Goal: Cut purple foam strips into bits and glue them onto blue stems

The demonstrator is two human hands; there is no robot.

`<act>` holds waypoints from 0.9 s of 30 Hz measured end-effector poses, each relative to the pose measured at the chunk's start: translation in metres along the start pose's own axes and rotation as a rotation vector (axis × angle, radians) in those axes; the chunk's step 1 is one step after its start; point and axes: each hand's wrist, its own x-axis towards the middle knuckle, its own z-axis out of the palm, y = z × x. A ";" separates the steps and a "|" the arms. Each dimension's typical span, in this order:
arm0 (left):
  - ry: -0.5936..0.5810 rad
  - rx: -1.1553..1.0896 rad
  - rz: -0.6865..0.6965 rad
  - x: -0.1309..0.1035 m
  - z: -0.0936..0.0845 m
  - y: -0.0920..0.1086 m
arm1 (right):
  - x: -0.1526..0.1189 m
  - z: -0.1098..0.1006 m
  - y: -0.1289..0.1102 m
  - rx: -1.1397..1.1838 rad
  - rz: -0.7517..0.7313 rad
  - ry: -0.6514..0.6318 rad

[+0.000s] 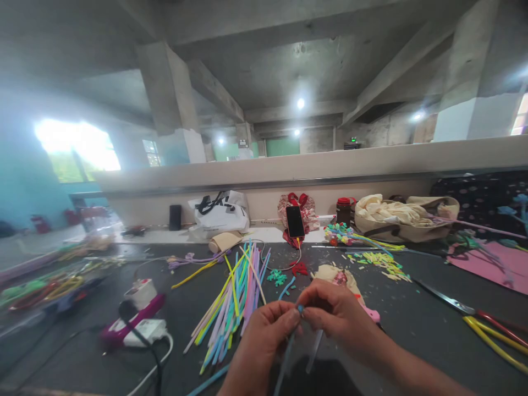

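Note:
Both my hands meet low in the middle of the view, above the dark table. My left hand [270,330] pinches a thin pale-blue strip [286,357] that hangs down below the fingers. At its upper end sits a small blue knot-like piece [301,309], which my right hand [336,311] pinches between thumb and fingertips. Whether the strip is plastic or fuzzy, I cannot tell. Behind my left hand lies a loose pile of pastel straw-like sticks [225,308]. Another short blue piece [287,287] rests just beyond my fingers.
Large scissors [466,313] with red and yellow handles lie to the right. Small cut bits [381,263] are scattered farther back. A phone [295,221] leans upright at the rear, with a cable. A power strip [136,319] with plugs stands left; a pink sheet [490,267] lies right.

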 end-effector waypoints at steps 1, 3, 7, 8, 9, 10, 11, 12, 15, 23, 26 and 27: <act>-0.004 0.021 0.008 0.002 -0.002 -0.001 | 0.000 0.000 0.001 0.001 0.014 -0.007; 0.001 0.072 0.033 0.005 -0.005 -0.003 | -0.001 0.001 0.003 0.015 0.042 -0.021; 0.030 0.182 0.037 0.007 -0.008 -0.001 | -0.002 0.006 0.004 -0.006 0.047 -0.014; 0.031 0.205 0.035 0.007 -0.008 0.000 | -0.002 0.007 0.003 -0.023 0.040 -0.008; 0.026 0.221 0.039 0.006 -0.008 0.001 | -0.002 0.007 0.003 -0.039 0.031 -0.006; 0.020 0.227 0.046 0.004 -0.007 0.002 | -0.002 0.008 0.002 -0.047 0.023 -0.010; 0.015 0.218 0.055 0.002 -0.006 0.003 | -0.001 0.008 0.001 -0.043 0.019 -0.020; 0.009 0.193 0.062 0.000 -0.004 0.005 | -0.001 0.008 0.001 -0.028 0.017 -0.035; -0.008 0.076 0.056 -0.006 0.001 0.008 | 0.001 0.007 -0.001 0.025 0.004 -0.047; -0.088 0.115 0.030 -0.003 0.002 0.006 | 0.002 0.013 0.001 0.038 0.064 0.042; -0.087 0.104 0.069 -0.001 0.001 -0.001 | 0.003 0.017 0.006 0.155 0.153 0.055; -0.088 0.104 0.074 0.000 0.001 -0.004 | 0.004 0.018 0.007 0.183 0.174 0.065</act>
